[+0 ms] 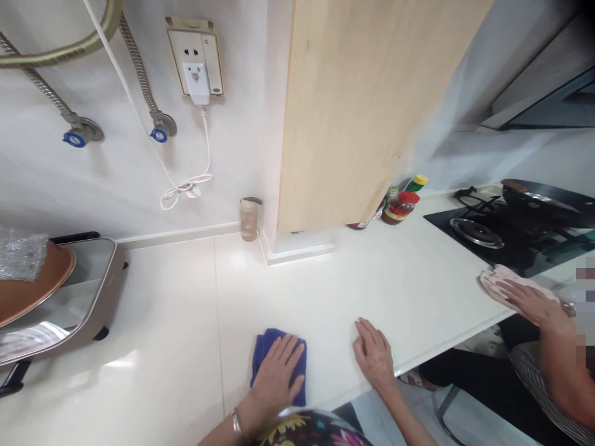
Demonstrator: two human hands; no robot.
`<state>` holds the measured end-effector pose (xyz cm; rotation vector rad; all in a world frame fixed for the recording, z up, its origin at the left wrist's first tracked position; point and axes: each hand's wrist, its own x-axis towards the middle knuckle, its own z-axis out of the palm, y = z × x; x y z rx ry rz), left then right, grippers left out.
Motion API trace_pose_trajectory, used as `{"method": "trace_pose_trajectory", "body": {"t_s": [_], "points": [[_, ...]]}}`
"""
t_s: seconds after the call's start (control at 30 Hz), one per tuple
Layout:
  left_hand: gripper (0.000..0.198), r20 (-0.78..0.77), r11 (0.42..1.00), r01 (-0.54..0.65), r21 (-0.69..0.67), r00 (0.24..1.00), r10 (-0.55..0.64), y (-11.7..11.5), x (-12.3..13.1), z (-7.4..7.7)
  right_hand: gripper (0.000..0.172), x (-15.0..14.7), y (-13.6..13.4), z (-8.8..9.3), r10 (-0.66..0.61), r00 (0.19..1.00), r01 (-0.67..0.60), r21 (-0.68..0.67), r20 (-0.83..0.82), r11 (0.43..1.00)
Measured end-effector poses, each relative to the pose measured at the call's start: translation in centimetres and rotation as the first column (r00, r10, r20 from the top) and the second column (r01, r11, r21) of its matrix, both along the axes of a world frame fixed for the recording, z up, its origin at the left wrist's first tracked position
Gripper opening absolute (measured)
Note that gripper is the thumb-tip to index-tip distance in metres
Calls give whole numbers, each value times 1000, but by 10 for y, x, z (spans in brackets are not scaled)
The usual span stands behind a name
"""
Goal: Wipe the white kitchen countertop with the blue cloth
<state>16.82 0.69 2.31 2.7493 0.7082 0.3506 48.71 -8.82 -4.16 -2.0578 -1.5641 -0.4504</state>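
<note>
My left hand (pixel 277 376), with a silver bracelet at the wrist, lies flat on a folded dark blue cloth (pixel 261 345). Its fingers are stretched over the cloth and press it against the white countertop (pixel 171 310). Farther right, near the counter's front edge, my right hand (pixel 374 353) rests on the bare surface. Its fingers are slightly bent and partly spread, with nothing visible in them.
A co-worker's hand (pixel 527 300) presses a pink cloth (pixel 495 282) beside the black stove (pixel 525 260). Sauce jars (pixel 400 209) stand behind the pale wooden cabinet (pixel 353 111). An electric pan (pixel 100 285), a small bottle (pixel 248 222) and a plugged-in cord (pixel 207 145) are on the left.
</note>
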Motion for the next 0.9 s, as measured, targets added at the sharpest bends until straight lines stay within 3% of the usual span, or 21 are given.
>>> {"method": "trace_pose_trajectory", "body": {"t_s": [0.13, 0.33, 0.6, 0.9], "points": [[65, 16, 1000, -6, -23, 1000, 6, 31, -3, 4, 45, -1, -1, 3, 5, 1000, -5, -15, -13, 1000], [54, 56, 966, -249, 65, 968, 246, 110, 0, 1, 46, -1, -1, 4, 13, 1000, -13, -8, -11, 1000], [53, 102, 862, -480, 163, 877, 469, 194, 25, -2, 47, -2, -1, 8, 6, 999, -7, -22, -34, 1000], [54, 109, 848, -510, 144, 860, 499, 273, 48, -3, 47, 0, -2, 9, 1, 998, -4, -59, -56, 998]]}}
